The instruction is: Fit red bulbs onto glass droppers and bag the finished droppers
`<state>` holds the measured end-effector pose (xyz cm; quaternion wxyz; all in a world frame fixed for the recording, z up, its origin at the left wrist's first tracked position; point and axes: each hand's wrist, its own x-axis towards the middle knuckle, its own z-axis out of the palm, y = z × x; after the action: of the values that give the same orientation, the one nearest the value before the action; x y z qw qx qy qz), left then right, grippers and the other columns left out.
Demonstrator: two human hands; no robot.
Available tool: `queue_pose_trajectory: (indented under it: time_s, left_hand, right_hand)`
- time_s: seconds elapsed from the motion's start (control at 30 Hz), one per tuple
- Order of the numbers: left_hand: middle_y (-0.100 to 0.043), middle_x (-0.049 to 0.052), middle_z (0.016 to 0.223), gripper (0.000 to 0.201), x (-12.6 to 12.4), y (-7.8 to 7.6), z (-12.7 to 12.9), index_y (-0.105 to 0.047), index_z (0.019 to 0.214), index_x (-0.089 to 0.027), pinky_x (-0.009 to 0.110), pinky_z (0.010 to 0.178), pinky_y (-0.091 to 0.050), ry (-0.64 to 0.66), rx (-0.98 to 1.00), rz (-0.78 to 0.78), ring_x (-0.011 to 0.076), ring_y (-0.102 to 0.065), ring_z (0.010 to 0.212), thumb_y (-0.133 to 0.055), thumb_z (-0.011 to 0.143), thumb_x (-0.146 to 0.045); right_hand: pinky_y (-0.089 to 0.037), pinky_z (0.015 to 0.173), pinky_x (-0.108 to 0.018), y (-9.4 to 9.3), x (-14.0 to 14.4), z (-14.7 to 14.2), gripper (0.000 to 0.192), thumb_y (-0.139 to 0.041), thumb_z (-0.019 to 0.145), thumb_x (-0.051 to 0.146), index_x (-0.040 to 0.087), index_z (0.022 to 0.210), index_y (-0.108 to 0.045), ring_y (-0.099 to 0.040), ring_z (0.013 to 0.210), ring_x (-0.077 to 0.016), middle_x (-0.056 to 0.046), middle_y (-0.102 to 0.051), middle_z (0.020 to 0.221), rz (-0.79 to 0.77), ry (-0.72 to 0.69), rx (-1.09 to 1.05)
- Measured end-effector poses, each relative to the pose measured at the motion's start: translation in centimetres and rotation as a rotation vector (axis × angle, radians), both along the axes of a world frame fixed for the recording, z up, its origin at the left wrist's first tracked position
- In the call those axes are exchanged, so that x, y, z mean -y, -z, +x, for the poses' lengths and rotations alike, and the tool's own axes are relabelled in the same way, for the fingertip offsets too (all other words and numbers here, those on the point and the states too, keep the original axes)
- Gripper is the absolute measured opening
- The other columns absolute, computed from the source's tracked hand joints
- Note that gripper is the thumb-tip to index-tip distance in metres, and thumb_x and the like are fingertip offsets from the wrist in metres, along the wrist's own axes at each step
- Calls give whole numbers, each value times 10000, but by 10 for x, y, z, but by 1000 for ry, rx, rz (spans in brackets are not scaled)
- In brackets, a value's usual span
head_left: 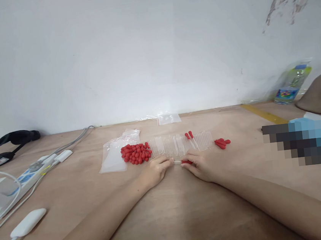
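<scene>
Between my hands lies a thin clear glass dropper tube (177, 162), held level just above the table. My left hand (157, 170) pinches its left end. My right hand (199, 165) is closed around a red rubber bulb (186, 162) at the tube's right end; how far the bulb sits on the tube is hidden by my fingers. Just behind is a row of clear glass tubes (168, 144), with two red-capped droppers (189, 135) lying on it. A heap of red bulbs (135, 153) is beyond my left hand. Several more red bulbs (222, 143) rest to the right.
Clear plastic bags (113, 155) lie left of the heap, and another small bag (169, 119) by the wall. A power strip (28, 176) with cables, a white adapter (28, 222) and a black strap (8, 147) occupy the left. A bottle (291, 85) stands at the right back.
</scene>
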<state>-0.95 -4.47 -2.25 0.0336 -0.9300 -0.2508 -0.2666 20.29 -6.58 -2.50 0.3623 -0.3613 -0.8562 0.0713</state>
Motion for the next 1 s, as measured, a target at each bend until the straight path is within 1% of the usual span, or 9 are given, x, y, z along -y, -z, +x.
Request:
queue_pose_trajectory:
  time_s: [0.1,0.2,0.27,0.37,0.47,0.63,0.8,1.0]
  left_hand:
    - [-604,66,847,258,1,0,1,-583,982,-161,268,687,-464,-19,-13,0,153,-555,775,-344,885,-147]
    - [-602,59,834,233,1,3,2,-581,976,-165,265,682,-463,-46,16,-14,152,-556,765,-367,884,-170]
    - [-605,62,851,210,0,5,2,-576,976,-158,266,695,-463,-61,59,-37,154,-559,782,-393,880,-191]
    - [-615,56,857,189,0,6,2,-568,977,-156,264,705,-461,-78,129,-82,150,-565,785,-423,874,-218]
    - [-625,50,849,187,0,5,2,-571,972,-163,262,696,-462,-83,160,-106,149,-571,774,-434,872,-240]
    - [-626,50,806,195,2,3,4,-590,937,-163,262,673,-464,-75,150,-92,150,-575,747,-424,874,-241]
    - [-619,48,794,207,3,4,5,-590,946,-168,253,660,-463,-47,152,-80,145,-575,733,-409,878,-245]
    - [-626,50,792,195,3,7,7,-595,936,-166,255,669,-458,-34,140,-76,150,-580,745,-424,872,-236]
  right_hand:
    - [-431,625,-271,5,-2,-1,180,-439,835,256,186,810,-603,-526,675,-141,-49,-581,729,47,8,5]
    - [-436,632,-282,10,-7,-1,170,-438,833,244,183,834,-597,-523,687,-146,-55,-580,744,66,-20,-26]
    - [-443,650,-282,9,-9,1,152,-454,828,245,189,852,-594,-535,709,-145,-51,-590,768,48,-32,-55]
    - [-452,666,-279,4,-11,5,128,-505,803,260,194,869,-592,-558,730,-142,-39,-611,789,-31,13,-105]
    - [-453,650,-278,0,-10,7,115,-521,790,265,193,843,-594,-563,711,-141,-31,-618,775,-96,40,-109]
    - [-443,654,-275,1,-9,6,92,-502,793,231,190,806,-583,-555,713,-137,-22,-611,753,-117,-11,-89]
    - [-439,637,-271,8,-11,5,105,-497,794,256,193,807,-580,-556,694,-136,-21,-612,741,-129,-30,-85]
    - [-436,633,-264,10,-11,2,113,-508,793,274,186,792,-579,-553,686,-133,-22,-612,731,-117,-65,-74]
